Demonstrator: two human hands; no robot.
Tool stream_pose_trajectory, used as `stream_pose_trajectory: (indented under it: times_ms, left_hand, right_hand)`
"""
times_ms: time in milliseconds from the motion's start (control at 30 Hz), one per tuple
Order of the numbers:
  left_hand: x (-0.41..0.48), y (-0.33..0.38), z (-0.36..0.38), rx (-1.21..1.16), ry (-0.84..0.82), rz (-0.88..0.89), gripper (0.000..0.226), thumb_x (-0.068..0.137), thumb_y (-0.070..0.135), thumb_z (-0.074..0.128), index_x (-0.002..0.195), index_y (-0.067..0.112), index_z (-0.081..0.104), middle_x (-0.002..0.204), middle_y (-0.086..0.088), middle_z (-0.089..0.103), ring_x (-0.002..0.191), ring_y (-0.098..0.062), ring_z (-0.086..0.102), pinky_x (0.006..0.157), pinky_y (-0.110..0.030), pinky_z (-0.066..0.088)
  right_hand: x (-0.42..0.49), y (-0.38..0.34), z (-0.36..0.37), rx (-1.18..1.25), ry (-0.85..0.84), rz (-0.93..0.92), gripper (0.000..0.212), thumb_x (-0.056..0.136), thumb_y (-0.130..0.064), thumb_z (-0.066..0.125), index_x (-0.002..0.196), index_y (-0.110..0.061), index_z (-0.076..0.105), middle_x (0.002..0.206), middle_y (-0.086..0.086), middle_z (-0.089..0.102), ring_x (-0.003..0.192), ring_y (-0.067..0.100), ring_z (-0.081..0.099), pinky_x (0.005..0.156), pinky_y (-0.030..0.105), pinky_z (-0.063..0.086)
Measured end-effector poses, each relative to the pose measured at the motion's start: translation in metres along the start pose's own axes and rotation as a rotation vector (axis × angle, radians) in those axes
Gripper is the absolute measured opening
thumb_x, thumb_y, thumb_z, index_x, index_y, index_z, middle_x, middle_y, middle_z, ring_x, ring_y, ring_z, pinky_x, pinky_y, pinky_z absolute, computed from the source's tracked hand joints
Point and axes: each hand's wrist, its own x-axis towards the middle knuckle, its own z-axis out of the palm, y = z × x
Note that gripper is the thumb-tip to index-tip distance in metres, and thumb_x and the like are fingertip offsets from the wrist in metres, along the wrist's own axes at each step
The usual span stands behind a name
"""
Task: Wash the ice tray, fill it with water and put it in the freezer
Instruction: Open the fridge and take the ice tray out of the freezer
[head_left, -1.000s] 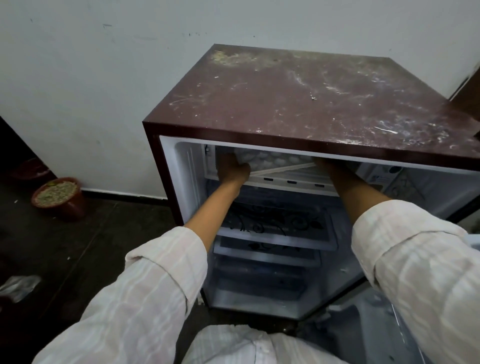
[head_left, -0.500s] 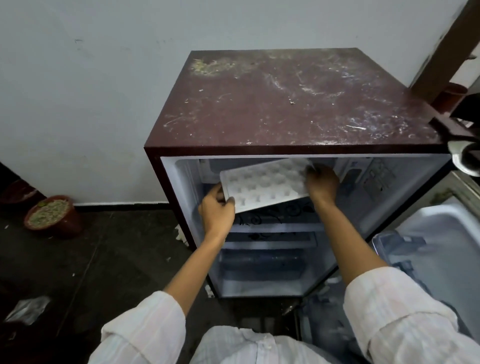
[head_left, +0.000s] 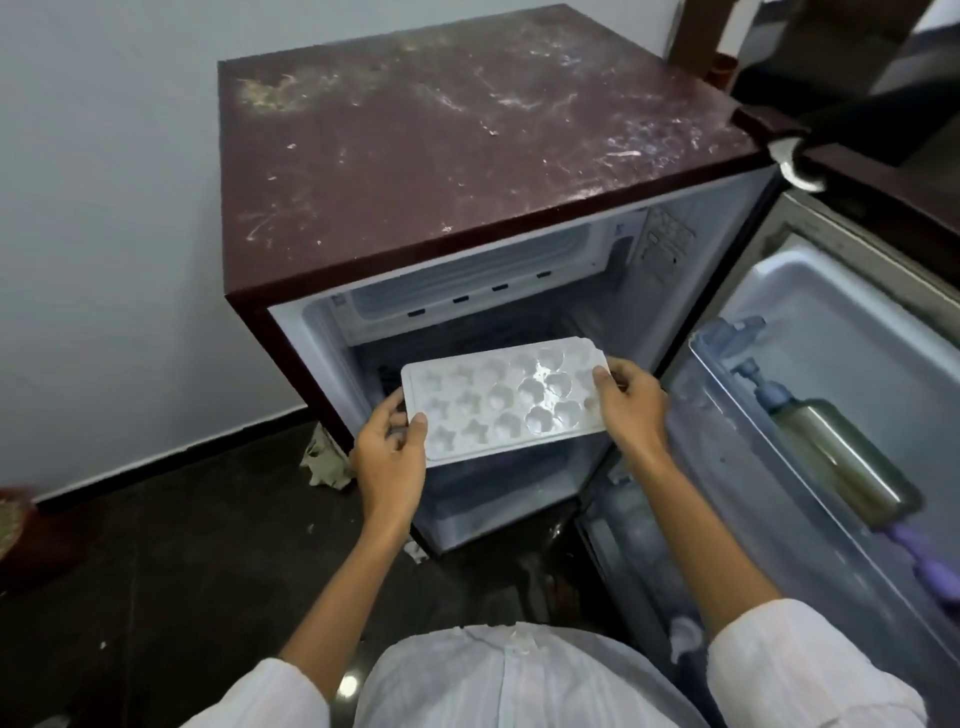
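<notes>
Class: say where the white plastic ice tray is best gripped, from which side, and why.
Grip the white plastic ice tray by the flat rim at its short ends, left hand and right hand coming from opposite sides, thumbs on top, fingers beneath. It is long, shallow and open-cupped, so end grips should keep it level.

Bottle (head_left: 836, 457), olive-brown body, blue cap, lies tilted in door rack (head_left: 722, 374). Purple item (head_left: 930, 566) just below it, blurred, not identified. Crumpled scrap (head_left: 324, 465) on dark floor (head_left: 182, 571), near white wall (head_left: 104, 208). Reddish pot (head_left: 13, 525) at left edge, well apart from scrap.
</notes>
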Motion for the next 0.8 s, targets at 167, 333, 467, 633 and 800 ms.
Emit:
stream_pose_trajectory:
  times_ms: [167, 333, 467, 633, 800]
  left_hand:
    - [-0.011, -0.008, -0.012, 0.047, -0.193, 0.005, 0.037, 0.096, 0.009, 0.061, 0.132, 0.018, 0.06, 0.09, 0.004, 0.067, 0.074, 0.004, 0.068, 0.067, -0.013, 0.055]
    - [-0.027, -0.019, -0.006, 0.09, -0.395, -0.023, 0.029, 0.1, 0.012, 0.055, 0.127, 0.018, 0.064, 0.107, 0.008, 0.07, 0.086, 0.011, 0.067, 0.068, -0.01, 0.053]
    - [-0.049, -0.026, 0.006, 0.114, -0.545, -0.046, 0.026, 0.101, 0.013, 0.054, 0.12, 0.024, 0.067, 0.112, 0.006, 0.071, 0.092, 0.005, 0.068, 0.07, -0.013, 0.055]
    - [-0.093, -0.026, 0.037, 0.121, -0.694, -0.108, 0.019, 0.099, 0.015, 0.057, 0.107, 0.029, 0.067, 0.099, 0.011, 0.073, 0.089, 0.001, 0.07, 0.066, -0.012, 0.055]
    - [-0.159, -0.02, 0.071, 0.191, -0.931, -0.08, 0.021, 0.1, 0.013, 0.055, 0.098, 0.027, 0.071, 0.09, 0.011, 0.076, 0.084, 0.001, 0.07, 0.066, -0.013, 0.055]
  right_hand:
    - [-0.056, 0.031, -0.028, -0.016, 0.08, 0.086, 0.022, 0.096, -0.022, 0.057, 0.111, -0.015, 0.071, 0.094, -0.006, 0.071, 0.087, 0.009, 0.066, 0.074, 0.02, 0.047]
    - [-0.117, 0.063, -0.062, -0.063, 0.211, 0.186, 0.023, 0.096, -0.026, 0.056, 0.113, -0.02, 0.071, 0.096, -0.01, 0.072, 0.089, 0.009, 0.067, 0.08, 0.029, 0.052]
    - [-0.166, 0.084, -0.09, -0.063, 0.324, 0.268, 0.021, 0.094, -0.023, 0.059, 0.111, -0.019, 0.071, 0.096, -0.007, 0.073, 0.088, 0.012, 0.068, 0.081, 0.031, 0.054]
    - [-0.236, 0.101, -0.133, -0.05, 0.462, 0.364, 0.019, 0.095, -0.023, 0.06, 0.111, -0.019, 0.07, 0.093, -0.01, 0.07, 0.083, 0.0, 0.064, 0.069, 0.008, 0.047]
    - [-0.313, 0.124, -0.184, -0.04, 0.636, 0.452, 0.014, 0.095, -0.02, 0.06, 0.106, -0.027, 0.066, 0.087, -0.022, 0.063, 0.078, -0.017, 0.059, 0.063, 0.002, 0.043]
